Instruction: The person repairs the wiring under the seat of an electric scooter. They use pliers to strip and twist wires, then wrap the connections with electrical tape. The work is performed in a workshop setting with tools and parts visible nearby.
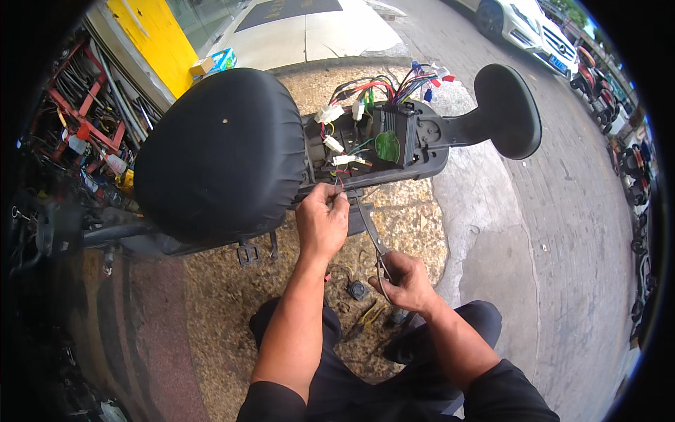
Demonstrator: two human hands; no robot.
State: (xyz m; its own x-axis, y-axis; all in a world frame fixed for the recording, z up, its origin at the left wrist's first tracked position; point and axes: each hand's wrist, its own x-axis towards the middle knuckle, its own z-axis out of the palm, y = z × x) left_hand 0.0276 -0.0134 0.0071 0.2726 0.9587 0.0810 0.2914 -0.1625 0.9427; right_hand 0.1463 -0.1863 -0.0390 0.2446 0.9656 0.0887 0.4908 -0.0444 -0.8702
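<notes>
My left hand [323, 218] pinches a thin wire [341, 184] at the near edge of the scooter's open tray [436, 165]. In my right hand [401, 281] is a pair of metal scissors [373, 231], blades angled up toward the left fingertips; whether the blades touch the wire is unclear. Above the hands, white connectors [332, 144] and coloured wire bundles [380, 86] surround a black finned controller [401, 133] with a green label. A large black seat [214, 155] sits to the left, and a padded backrest [508, 112] rises at the right.
Below lie a round black part [357, 290] and yellow-handled pliers [369, 320], between my knees. Cluttered red tool racks [98, 112] and a yellow panel [155, 42] stand at left. A white car [520, 35] and parked scooters [594, 91] are on the paved street [562, 260] at right.
</notes>
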